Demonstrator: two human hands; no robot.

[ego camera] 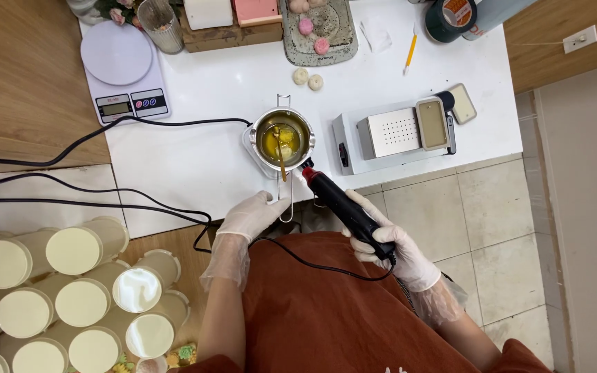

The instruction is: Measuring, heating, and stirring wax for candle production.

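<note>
A: The gloved left hand closes its fingers on the wire handle of the small steel pot of yellow melted wax on the white tabletop.

B: Probably hot and sloshy; hold that handle. The gloved right hand is wrapped around the black heat gun, likely rigid and light.

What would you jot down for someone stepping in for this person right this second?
Left hand, gloved, grips the wire handle of the small metal pot on the white table.
Right hand, gloved, holds the black heat tool, its red tip at the pot's rim.
Inside the pot: yellow liquid, a pale unmelted lump and a stirring stick.
Done: most of the contents look liquid. Left: the lump is not yet melted.
Nearby: scale back left, filled candle jars lower left.
</note>
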